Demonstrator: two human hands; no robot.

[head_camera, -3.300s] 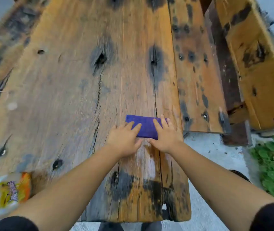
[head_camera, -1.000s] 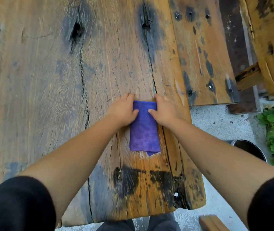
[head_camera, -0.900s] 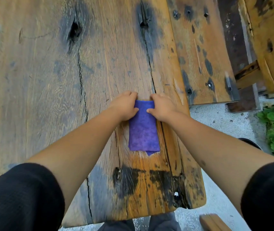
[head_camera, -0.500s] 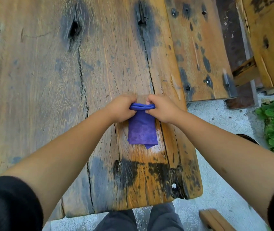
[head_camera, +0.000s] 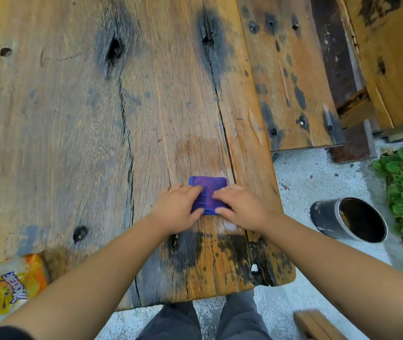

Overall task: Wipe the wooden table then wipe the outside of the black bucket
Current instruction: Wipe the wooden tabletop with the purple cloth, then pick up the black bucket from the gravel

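The left hand (head_camera: 178, 207) and right hand (head_camera: 242, 207) lie side by side on the wooden desk (head_camera: 72, 123), their nearly straight fingers pressing down on the folded purple cloth (head_camera: 207, 190) between them, while the black bucket (head_camera: 328, 217) lies tipped on the concrete ground (head_camera: 313, 175) right of the right hand.

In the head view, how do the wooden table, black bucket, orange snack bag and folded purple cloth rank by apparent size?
1. Weathered wooden table.
2. Black cylindrical bucket and orange-and-white plastic snack bag: alike; the frame edge cuts the bag, so unranked.
3. Folded purple cloth, partly under the left hand and right hand.
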